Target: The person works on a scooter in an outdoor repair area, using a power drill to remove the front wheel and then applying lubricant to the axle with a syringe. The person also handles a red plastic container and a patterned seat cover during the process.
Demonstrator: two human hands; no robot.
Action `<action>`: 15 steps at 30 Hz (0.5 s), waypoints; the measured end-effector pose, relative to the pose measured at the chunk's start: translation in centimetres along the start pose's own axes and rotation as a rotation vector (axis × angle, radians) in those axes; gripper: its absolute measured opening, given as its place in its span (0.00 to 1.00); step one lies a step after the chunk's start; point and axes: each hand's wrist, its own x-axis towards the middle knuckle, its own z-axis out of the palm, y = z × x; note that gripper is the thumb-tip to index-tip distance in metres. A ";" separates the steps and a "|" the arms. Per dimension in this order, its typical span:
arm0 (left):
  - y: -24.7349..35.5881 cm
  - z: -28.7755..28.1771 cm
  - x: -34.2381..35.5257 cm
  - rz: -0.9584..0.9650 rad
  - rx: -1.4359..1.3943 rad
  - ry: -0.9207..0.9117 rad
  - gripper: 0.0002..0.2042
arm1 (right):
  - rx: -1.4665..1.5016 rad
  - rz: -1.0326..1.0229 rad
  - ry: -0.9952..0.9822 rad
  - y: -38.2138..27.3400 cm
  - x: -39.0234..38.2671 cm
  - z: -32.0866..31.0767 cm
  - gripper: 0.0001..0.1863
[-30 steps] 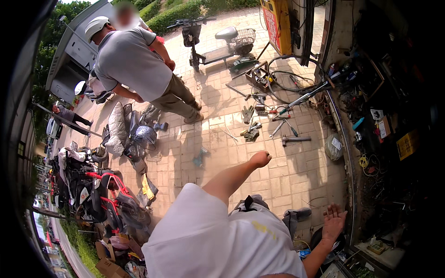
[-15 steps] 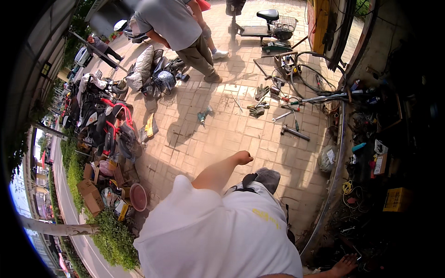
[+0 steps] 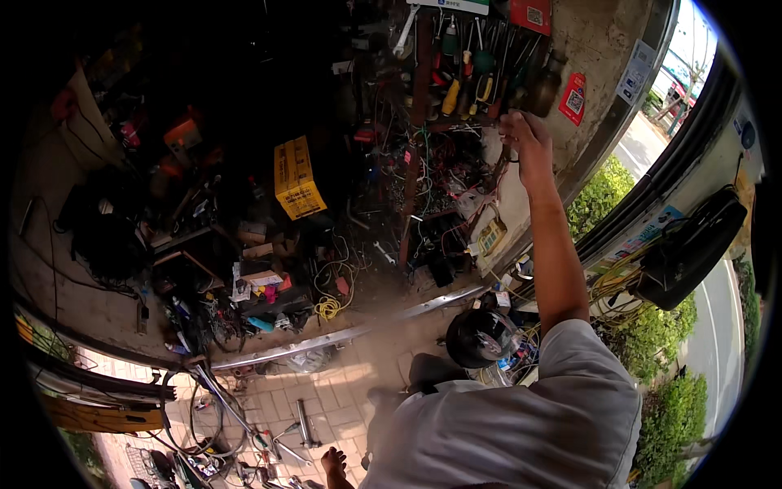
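My right hand [image 3: 525, 145] is raised at the end of an outstretched arm, beside a rack of hanging tools. Its fingers are partly bent and apart, and I see nothing held in them. Closest to it are a dark brownish jar-like thing [image 3: 544, 86] and a yellow-handled tool [image 3: 484, 90]. Farther left on the rack hang a yellow-handled screwdriver [image 3: 451, 96] and a large wrench [image 3: 405, 33]. Low at the bottom edge, my left hand [image 3: 333, 463] hangs over the brick paving, its fingers loosely spread around nothing visible.
A metal door sill [image 3: 440, 303] crosses in front of me. Beyond it lie a yellow box [image 3: 298, 179], tangled yellow cable [image 3: 328, 306] and cluttered shelves in deep shadow. A black helmet-like object [image 3: 475, 336] stands near my right side. A hammer [image 3: 305, 424] lies on the paving.
My view has swung from the sunlit paving to the dark shop interior. My right hand has risen to the tool rack. My left hand, formerly a loose fist out front, now hangs low.
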 end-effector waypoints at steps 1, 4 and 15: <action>2.6 -0.6 1.3 0.070 0.030 -0.021 0.12 | -0.064 -0.057 0.110 -0.7 0.9 -1.8 0.18; 11.3 -0.1 2.3 0.271 -0.035 -0.072 0.08 | -0.403 -0.251 0.377 -0.3 5.4 -7.1 0.21; 16.2 8.3 3.5 0.313 0.058 -0.015 0.14 | -1.081 -0.222 0.697 7.5 17.8 -9.1 0.40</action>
